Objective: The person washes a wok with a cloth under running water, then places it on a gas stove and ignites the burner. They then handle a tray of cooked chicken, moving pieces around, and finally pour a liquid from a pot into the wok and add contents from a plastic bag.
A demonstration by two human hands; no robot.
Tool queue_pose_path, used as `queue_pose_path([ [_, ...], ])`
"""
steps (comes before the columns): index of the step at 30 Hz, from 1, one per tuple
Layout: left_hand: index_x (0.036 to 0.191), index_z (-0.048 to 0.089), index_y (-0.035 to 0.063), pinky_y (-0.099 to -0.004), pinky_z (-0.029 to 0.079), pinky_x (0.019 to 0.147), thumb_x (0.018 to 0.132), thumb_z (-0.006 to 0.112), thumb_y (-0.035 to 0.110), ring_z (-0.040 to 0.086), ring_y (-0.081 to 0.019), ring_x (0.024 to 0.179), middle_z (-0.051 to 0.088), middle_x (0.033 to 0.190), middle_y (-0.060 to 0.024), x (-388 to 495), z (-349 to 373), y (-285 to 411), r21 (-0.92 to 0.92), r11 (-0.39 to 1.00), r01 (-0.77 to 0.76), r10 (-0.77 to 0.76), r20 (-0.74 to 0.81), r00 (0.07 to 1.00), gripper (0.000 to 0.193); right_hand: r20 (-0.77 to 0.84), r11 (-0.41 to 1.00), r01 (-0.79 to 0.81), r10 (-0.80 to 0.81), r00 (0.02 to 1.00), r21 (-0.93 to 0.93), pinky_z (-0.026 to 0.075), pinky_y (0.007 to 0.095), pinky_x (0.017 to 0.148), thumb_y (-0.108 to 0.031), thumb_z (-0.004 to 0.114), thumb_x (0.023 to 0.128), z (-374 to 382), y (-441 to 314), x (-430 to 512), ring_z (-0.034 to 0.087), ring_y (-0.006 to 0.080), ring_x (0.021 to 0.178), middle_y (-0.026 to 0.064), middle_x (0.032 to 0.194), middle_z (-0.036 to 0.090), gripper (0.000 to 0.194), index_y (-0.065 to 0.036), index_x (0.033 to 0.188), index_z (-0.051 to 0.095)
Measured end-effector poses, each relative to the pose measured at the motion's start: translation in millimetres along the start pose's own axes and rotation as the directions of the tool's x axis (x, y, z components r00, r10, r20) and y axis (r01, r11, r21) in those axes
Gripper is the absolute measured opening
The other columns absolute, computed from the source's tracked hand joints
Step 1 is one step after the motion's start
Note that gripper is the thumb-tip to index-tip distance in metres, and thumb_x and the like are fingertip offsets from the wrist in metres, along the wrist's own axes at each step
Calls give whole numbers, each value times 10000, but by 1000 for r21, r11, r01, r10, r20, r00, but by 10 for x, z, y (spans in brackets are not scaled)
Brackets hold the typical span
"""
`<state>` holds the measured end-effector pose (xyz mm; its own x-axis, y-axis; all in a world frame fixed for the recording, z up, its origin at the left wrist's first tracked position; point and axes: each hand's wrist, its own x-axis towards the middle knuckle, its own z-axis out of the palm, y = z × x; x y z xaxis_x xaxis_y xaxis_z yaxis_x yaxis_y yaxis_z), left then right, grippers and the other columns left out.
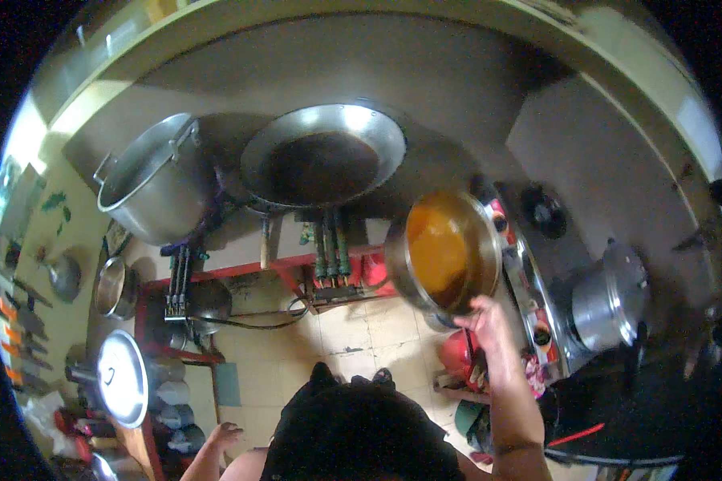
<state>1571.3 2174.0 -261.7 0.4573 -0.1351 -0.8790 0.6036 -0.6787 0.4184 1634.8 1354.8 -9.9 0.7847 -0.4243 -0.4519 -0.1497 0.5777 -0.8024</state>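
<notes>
My right hand [487,324] grips the near rim of a round metal pot [484,255]. Orange-brown liquid [436,249] shows inside it, and the pot looks tilted, with some blur. Left of the pot, a wide metal wok [355,119] with a dark inside sits on the stove counter. My left hand [224,438] is low at the left, holding nothing, its fingers loosely apart. Whether the pot's base rests on anything is hidden from this angle.
A large two-handled aluminium pot [162,204] stands at the left, above burner valves [177,288]. At the right are a gas stove [541,337] with red panels and a lidded pot [601,306]. A shiny round lid [122,379] is at lower left. A hose [265,326] hangs below the counter.
</notes>
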Motion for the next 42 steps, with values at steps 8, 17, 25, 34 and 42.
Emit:
queue_pose_path([
  [8,1325,648,51,-354,521,976,941,717,204,639,-199,1166,657,1349,-103,526,-398,1486,-53,922,-384,387,67,919,419,-259,983,-53,5,966,-178,596,532,669,-243,723,815,-337,1177,-1735,669,286,643,121,799,682,316,-14,1032,698],
  [17,1604,265,24,-397,466,1077,970,735,236,565,-268,1281,560,1448,-191,-1140,1219,3459,-121,778,-617,616,341,710,818,-422,999,-27,37,906,30,657,397,646,-139,676,895,-196,1773,-2658,739,284,725,189,884,732,327,114,1102,676],
  [25,1662,-31,94,-493,410,1150,941,743,430,399,-338,1467,365,1601,-267,-1602,2495,3847,-253,818,-516,569,483,665,1109,-482,987,107,-37,876,117,654,389,720,-126,610,943,-242,1853,-3110,742,282,791,193,944,742,299,129,1089,665],
  [34,1667,24,118,-493,449,1109,948,729,429,472,-331,1399,396,1575,-240,-1739,3297,3635,-168,840,-515,521,512,683,1054,-467,976,192,-125,875,100,644,359,689,-126,610,943,-1176,1877,-3653,736,257,796,181,934,745,272,115,1054,671],
  [42,1664,65,102,-499,451,1096,937,715,472,488,-349,1383,434,1548,-225,-1942,3671,3280,-125,877,-464,475,368,799,1043,-461,998,-44,58,886,40,534,315,489,-105,680,888,-1916,2138,-3793,648,204,578,143,833,722,245,108,1010,682],
])
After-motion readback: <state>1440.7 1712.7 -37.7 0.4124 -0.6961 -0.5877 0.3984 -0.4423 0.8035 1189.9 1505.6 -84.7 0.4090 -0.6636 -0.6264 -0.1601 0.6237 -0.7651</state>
